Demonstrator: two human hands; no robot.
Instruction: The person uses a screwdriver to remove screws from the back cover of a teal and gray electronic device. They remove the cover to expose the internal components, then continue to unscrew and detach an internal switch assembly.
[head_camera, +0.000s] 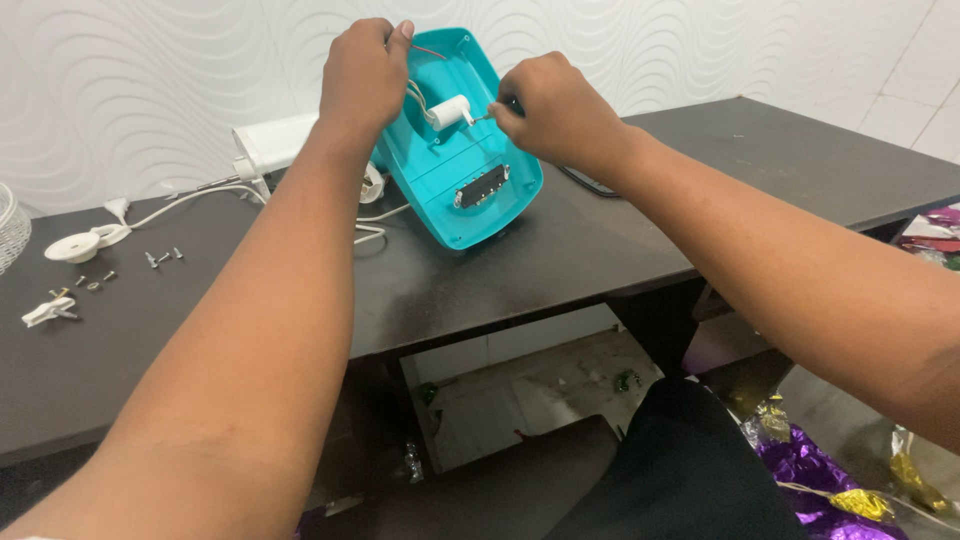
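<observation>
A teal plastic appliance cover (470, 185) stands tilted on the dark table (500, 280), its inner side facing me. Inside it sit a white cylinder part (450, 112) with wires and a black switch block (483, 186). My left hand (365, 75) grips the top edge of the cover. My right hand (550, 105) holds a thin screwdriver whose tip touches the white cylinder part; the handle is hidden in my fist.
A white appliance body (272, 143) with a cord lies behind the cover. Several loose screws (160, 258), a round white cap (78, 245) and a small white clip (45, 313) lie at the table's left. Purple and gold foil wrappers (830, 470) litter the floor at right.
</observation>
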